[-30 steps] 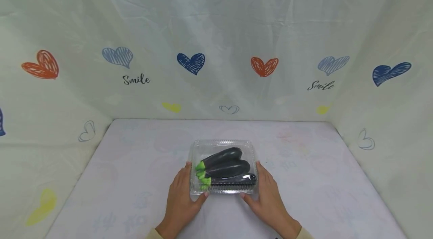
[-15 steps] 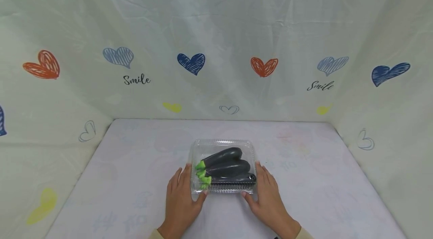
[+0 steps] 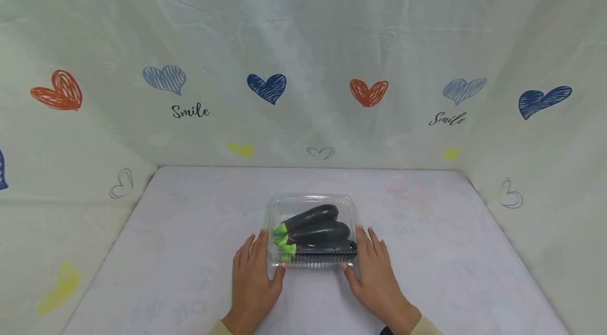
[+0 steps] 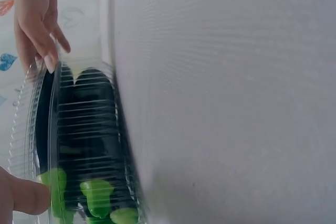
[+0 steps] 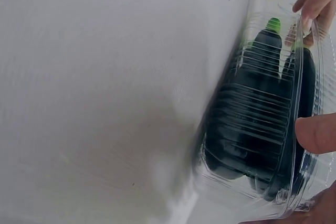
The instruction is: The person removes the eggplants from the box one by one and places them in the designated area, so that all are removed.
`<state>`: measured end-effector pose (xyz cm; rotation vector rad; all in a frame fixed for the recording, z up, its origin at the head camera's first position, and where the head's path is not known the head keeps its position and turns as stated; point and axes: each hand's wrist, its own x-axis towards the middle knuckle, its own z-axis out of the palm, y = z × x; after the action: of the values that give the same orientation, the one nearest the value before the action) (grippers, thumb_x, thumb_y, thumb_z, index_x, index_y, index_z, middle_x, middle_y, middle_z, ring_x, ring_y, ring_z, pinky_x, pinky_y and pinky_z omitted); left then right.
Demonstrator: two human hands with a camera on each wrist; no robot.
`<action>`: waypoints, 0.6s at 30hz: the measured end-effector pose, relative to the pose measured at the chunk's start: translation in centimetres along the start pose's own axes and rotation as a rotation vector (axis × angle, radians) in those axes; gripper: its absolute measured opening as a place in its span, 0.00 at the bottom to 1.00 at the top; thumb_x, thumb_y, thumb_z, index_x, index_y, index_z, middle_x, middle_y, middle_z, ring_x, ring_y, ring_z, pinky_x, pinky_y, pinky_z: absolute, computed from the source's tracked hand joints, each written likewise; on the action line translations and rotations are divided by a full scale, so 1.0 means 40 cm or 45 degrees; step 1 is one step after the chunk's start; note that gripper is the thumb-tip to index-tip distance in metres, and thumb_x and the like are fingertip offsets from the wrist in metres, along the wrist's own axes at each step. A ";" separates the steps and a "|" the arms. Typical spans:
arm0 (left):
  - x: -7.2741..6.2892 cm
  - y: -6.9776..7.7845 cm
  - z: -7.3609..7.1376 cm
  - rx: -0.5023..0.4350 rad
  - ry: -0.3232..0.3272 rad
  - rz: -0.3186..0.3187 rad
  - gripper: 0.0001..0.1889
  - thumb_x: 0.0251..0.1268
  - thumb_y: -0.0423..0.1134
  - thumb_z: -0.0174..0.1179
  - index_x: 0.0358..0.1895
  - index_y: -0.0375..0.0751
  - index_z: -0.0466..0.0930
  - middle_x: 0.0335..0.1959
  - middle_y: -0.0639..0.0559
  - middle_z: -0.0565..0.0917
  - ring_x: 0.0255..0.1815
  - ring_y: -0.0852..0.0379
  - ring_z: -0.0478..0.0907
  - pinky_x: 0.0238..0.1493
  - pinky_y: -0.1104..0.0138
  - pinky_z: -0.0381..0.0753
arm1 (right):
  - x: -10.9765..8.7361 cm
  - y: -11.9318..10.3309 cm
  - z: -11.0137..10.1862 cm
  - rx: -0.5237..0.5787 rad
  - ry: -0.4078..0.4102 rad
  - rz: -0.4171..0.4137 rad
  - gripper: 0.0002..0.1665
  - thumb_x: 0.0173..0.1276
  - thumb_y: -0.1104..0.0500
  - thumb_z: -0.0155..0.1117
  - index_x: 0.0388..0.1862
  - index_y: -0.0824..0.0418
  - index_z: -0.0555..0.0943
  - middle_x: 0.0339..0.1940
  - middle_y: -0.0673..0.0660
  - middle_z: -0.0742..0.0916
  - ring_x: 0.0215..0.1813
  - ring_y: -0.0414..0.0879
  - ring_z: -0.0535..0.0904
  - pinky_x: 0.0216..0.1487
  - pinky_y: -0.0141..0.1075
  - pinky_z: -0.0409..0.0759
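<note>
A clear plastic clamshell box (image 3: 313, 262) stands on the table with its lid down. Through it I see several dark eggplants (image 3: 319, 233) with green stem ends (image 3: 287, 252), lying side by side. My left hand (image 3: 252, 279) lies along the box's left side, fingers extended and thumb at the near left corner. On the right side my right hand (image 3: 381, 277) mirrors it, fingers stretched along the wall and thumb by the near right corner. In the right wrist view the thumb (image 5: 317, 133) touches the rim; in the left wrist view the other thumb (image 4: 30, 196) does likewise.
The white table (image 3: 189, 229) reaches back to a pale curtain (image 3: 322, 24) printed with hearts and "Smile". The same kind of sheet rises along the left and right sides of the table.
The box has shifted very slightly away from me, toward the back. The thumbs have spread a little outward at its near corners; both hands otherwise stay about where they were.
</note>
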<state>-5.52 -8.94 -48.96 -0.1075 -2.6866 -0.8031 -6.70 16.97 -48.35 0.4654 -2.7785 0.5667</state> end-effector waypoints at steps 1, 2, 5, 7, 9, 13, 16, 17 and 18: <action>0.000 0.000 0.000 0.008 0.004 0.003 0.41 0.60 0.38 0.75 0.73 0.23 0.68 0.68 0.30 0.78 0.74 0.32 0.67 0.71 0.36 0.64 | 0.000 -0.001 -0.001 -0.011 -0.004 -0.003 0.52 0.67 0.56 0.74 0.78 0.78 0.59 0.72 0.76 0.76 0.77 0.75 0.65 0.71 0.76 0.63; -0.001 0.000 0.001 0.014 0.006 0.006 0.40 0.60 0.38 0.74 0.73 0.23 0.68 0.67 0.30 0.78 0.74 0.31 0.67 0.71 0.36 0.64 | 0.000 -0.001 -0.002 -0.023 -0.008 -0.005 0.51 0.67 0.56 0.74 0.78 0.78 0.59 0.71 0.76 0.76 0.77 0.75 0.65 0.71 0.76 0.63; -0.001 -0.002 0.003 0.031 0.007 0.010 0.40 0.61 0.37 0.74 0.72 0.23 0.68 0.66 0.29 0.79 0.73 0.31 0.67 0.71 0.37 0.63 | 0.000 -0.002 -0.003 -0.062 -0.026 -0.011 0.50 0.68 0.55 0.74 0.78 0.78 0.60 0.71 0.76 0.77 0.78 0.75 0.64 0.72 0.76 0.62; -0.002 -0.003 0.003 0.041 0.009 0.013 0.39 0.61 0.37 0.73 0.72 0.22 0.68 0.66 0.29 0.79 0.73 0.30 0.68 0.71 0.37 0.63 | 0.000 -0.002 -0.003 -0.087 -0.033 -0.015 0.49 0.69 0.55 0.74 0.78 0.78 0.61 0.70 0.76 0.78 0.78 0.75 0.63 0.73 0.75 0.61; -0.002 -0.005 0.004 0.044 0.019 0.019 0.39 0.61 0.37 0.73 0.72 0.22 0.68 0.66 0.28 0.79 0.72 0.30 0.68 0.71 0.37 0.63 | 0.000 -0.002 -0.003 -0.109 -0.036 -0.019 0.49 0.69 0.55 0.73 0.77 0.78 0.61 0.70 0.76 0.78 0.78 0.75 0.63 0.73 0.75 0.61; -0.001 -0.006 0.004 0.038 0.051 0.032 0.38 0.60 0.36 0.73 0.71 0.22 0.69 0.64 0.29 0.81 0.71 0.30 0.70 0.70 0.37 0.64 | -0.002 -0.003 -0.003 -0.136 -0.031 -0.026 0.48 0.69 0.55 0.73 0.77 0.78 0.62 0.69 0.76 0.79 0.78 0.74 0.64 0.73 0.74 0.61; -0.001 -0.006 0.003 0.028 0.056 0.031 0.37 0.60 0.35 0.72 0.71 0.22 0.70 0.64 0.29 0.81 0.70 0.30 0.70 0.70 0.37 0.64 | -0.003 -0.006 -0.005 -0.136 -0.023 -0.026 0.46 0.70 0.55 0.73 0.76 0.77 0.63 0.68 0.76 0.79 0.77 0.74 0.65 0.73 0.73 0.62; -0.001 -0.006 0.003 0.026 0.055 0.031 0.37 0.61 0.35 0.71 0.71 0.22 0.69 0.64 0.29 0.81 0.70 0.30 0.70 0.70 0.37 0.64 | -0.003 -0.006 -0.005 -0.133 -0.021 -0.024 0.46 0.70 0.55 0.73 0.76 0.77 0.63 0.68 0.76 0.79 0.77 0.74 0.66 0.73 0.73 0.62; -0.001 -0.005 0.003 0.023 0.054 0.032 0.36 0.61 0.34 0.71 0.71 0.22 0.69 0.64 0.29 0.81 0.70 0.30 0.70 0.70 0.37 0.64 | -0.004 -0.007 -0.006 -0.130 -0.018 -0.021 0.46 0.70 0.56 0.73 0.76 0.77 0.63 0.68 0.76 0.79 0.77 0.73 0.66 0.73 0.73 0.62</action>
<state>-5.57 -9.06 -49.16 -0.1189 -2.6467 -0.7651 -6.42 16.86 -48.11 0.4714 -2.7983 0.4165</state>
